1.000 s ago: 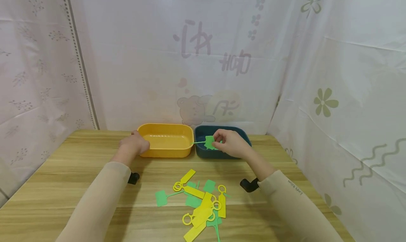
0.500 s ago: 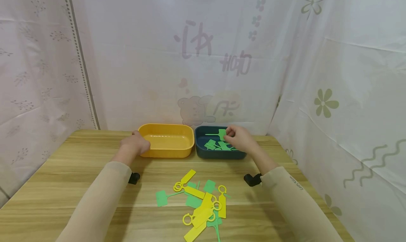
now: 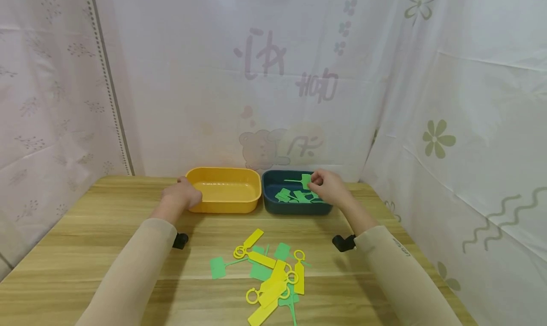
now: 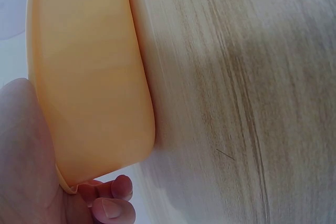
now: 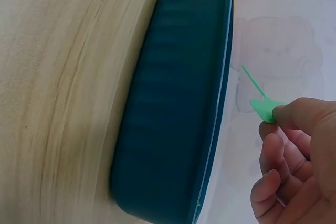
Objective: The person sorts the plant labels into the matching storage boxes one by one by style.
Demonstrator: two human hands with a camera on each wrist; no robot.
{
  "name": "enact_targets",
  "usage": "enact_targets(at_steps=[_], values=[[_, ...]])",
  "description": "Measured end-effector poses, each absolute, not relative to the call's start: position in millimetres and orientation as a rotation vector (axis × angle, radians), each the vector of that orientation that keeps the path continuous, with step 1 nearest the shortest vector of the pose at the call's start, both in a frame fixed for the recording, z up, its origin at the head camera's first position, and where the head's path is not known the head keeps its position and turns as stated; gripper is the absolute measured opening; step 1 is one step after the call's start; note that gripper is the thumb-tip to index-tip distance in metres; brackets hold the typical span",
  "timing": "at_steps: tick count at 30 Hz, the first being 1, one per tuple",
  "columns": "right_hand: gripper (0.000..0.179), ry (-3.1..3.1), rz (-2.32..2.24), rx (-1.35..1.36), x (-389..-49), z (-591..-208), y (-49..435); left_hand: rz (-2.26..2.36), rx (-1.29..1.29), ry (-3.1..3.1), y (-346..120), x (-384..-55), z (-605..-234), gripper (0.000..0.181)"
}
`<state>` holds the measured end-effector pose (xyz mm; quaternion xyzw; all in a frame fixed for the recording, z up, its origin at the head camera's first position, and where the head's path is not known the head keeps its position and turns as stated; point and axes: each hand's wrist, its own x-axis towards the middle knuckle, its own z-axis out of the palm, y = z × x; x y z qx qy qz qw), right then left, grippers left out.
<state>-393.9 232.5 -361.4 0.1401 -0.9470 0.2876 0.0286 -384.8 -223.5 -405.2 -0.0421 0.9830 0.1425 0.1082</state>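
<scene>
My right hand (image 3: 331,187) pinches a green plant tag (image 3: 306,181) by its broad end, above the dark teal bin (image 3: 297,208); its thin stem points left. In the right wrist view the tag (image 5: 266,109) sits between thumb and index finger, beyond the bin's rim. Several green tags (image 3: 301,196) lie inside that bin. At the left end of the yellow bin (image 3: 226,207), my left hand (image 3: 183,193) grips the rim. The left wrist view has the thumb along the rim of this bin (image 4: 94,87) and fingertips (image 4: 111,209) at its end wall.
On the wooden table (image 3: 128,250) in front of the bins lies a loose pile of yellow ring tags (image 3: 273,288) and green tags (image 3: 218,267). The two bins stand side by side near the back edge. A patterned white curtain (image 3: 192,79) hangs behind and at both sides.
My right hand has moved right and slightly back over the teal bin, with a green tag between its fingers. Green tags inside the bin now show. My left hand stays on the yellow bin.
</scene>
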Motion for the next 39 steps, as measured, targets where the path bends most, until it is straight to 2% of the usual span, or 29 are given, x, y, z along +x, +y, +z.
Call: enact_targets(at_steps=[12,24,31,39], values=[[0.023,-2.914,0.829,0.41,-393,-370,238,0.429,-0.12,2.898,-224,-385,-404,0.088],[0.02,-2.951,0.822,0.481,-375,-369,216,0.418,-0.125,2.888,-224,-385,-404,0.088],[0.016,-2.96,0.836,0.626,-356,-371,199,0.426,-0.134,2.885,-223,-386,-405,0.088],[0.011,-2.957,0.782,0.934,-327,-379,178,0.421,-0.125,2.888,-223,-384,-402,0.089]])
